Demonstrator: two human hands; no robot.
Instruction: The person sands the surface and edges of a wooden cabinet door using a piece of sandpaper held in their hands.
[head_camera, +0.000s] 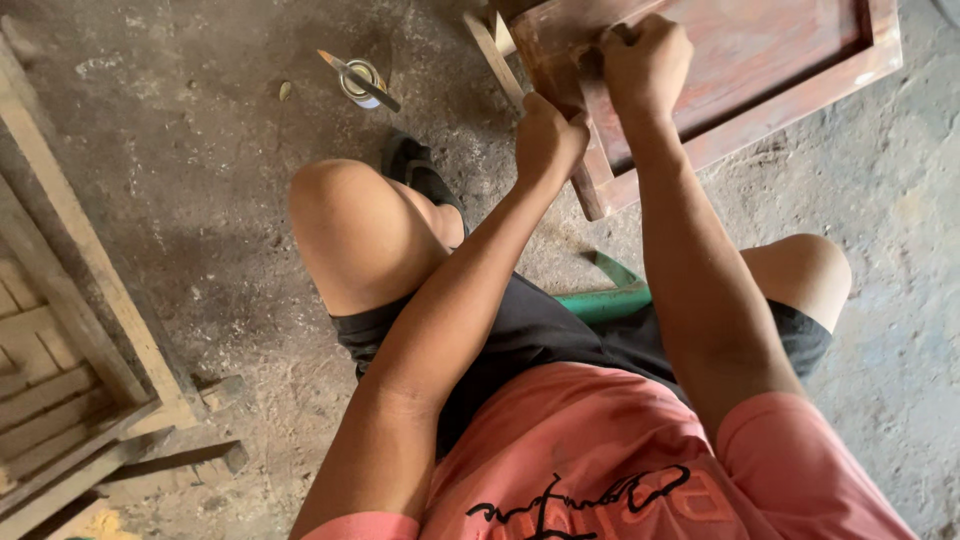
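A salmon shirt (600, 460) and black shorts (540, 330) fill the foreground, with both bare arms reaching away from them to a reddish wooden frame (790, 95) on the concrete floor (200, 200). The left hand (548, 135) is curled into a fist round the frame's near rail, at its corner. Just beyond it, the right hand (645, 62) is also closed, fingers pressed down on the same rail over something small that the hand hides, so what it pinches cannot be told. Below the hands, between the knees, lies a green strip (610, 295). Well to the left of the grip stands a small tin (360, 80) with a brush (358, 80) across its top, and farther left a slatted pale frame (70, 330).
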